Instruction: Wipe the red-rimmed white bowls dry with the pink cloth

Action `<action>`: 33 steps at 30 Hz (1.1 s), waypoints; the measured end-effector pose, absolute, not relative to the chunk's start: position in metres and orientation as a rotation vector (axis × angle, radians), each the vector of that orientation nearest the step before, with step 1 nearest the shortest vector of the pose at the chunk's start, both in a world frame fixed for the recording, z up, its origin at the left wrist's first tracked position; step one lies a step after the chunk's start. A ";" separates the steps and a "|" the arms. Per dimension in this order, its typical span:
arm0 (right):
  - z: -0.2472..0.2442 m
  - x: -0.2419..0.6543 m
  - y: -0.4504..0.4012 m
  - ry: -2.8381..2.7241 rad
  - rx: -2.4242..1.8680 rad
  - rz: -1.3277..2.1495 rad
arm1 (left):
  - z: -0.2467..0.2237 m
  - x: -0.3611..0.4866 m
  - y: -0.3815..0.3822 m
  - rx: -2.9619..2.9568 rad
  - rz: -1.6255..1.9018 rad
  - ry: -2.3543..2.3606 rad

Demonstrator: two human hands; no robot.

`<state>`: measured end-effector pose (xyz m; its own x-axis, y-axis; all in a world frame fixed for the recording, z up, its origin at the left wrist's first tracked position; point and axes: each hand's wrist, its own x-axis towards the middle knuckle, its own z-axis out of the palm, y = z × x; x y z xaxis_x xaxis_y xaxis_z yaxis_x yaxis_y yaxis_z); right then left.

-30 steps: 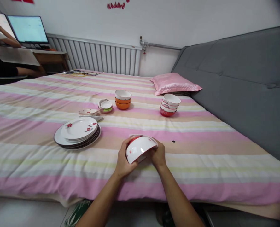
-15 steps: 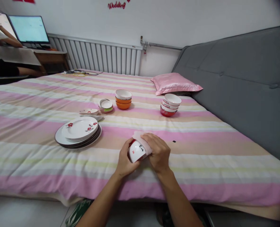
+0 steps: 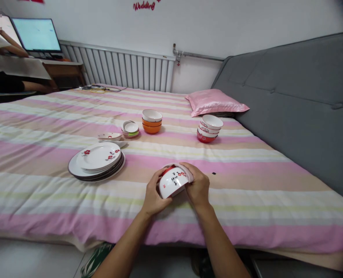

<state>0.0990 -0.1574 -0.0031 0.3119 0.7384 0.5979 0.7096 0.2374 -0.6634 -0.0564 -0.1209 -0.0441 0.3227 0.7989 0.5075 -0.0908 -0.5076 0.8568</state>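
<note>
Tilted on its side above the near part of the bed is a white bowl point(image 3: 171, 183) with a red base, red flowers and black lettering. My left hand point(image 3: 154, 194) grips its left side, thumb near the rim. A pale pink cloth point(image 3: 188, 172) lies against the bowl's right side. My right hand point(image 3: 199, 187) is closed over the cloth and presses it to the bowl; some of its fingers are hidden behind.
Stacked plates point(image 3: 99, 160) lie to the left, with small dishes point(image 3: 130, 128) behind them. Orange bowls point(image 3: 152, 122) and red-and-white bowls point(image 3: 209, 129) stand stacked farther back. A pink pillow point(image 3: 216, 101) rests near the grey headboard point(image 3: 290, 77). A person point(image 3: 3, 58) sits at a desk.
My right hand and the cloth have shifted right across the bowl, uncovering more of its lettering and the red flowers. My left hand keeps its grip.
</note>
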 end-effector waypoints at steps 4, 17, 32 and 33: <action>-0.012 0.104 -0.153 -1.320 -1.476 0.218 | -0.043 -0.057 -0.121 1.730 1.309 0.687; -0.036 0.112 -0.144 -1.188 -1.529 0.464 | -0.040 -0.055 -0.121 1.693 1.328 0.671; -0.044 0.108 -0.140 -1.273 -1.792 0.367 | -0.040 -0.053 -0.116 1.390 1.354 0.915; -0.044 0.107 -0.140 -1.284 -1.792 0.358 | -0.039 -0.053 -0.115 1.350 1.351 0.926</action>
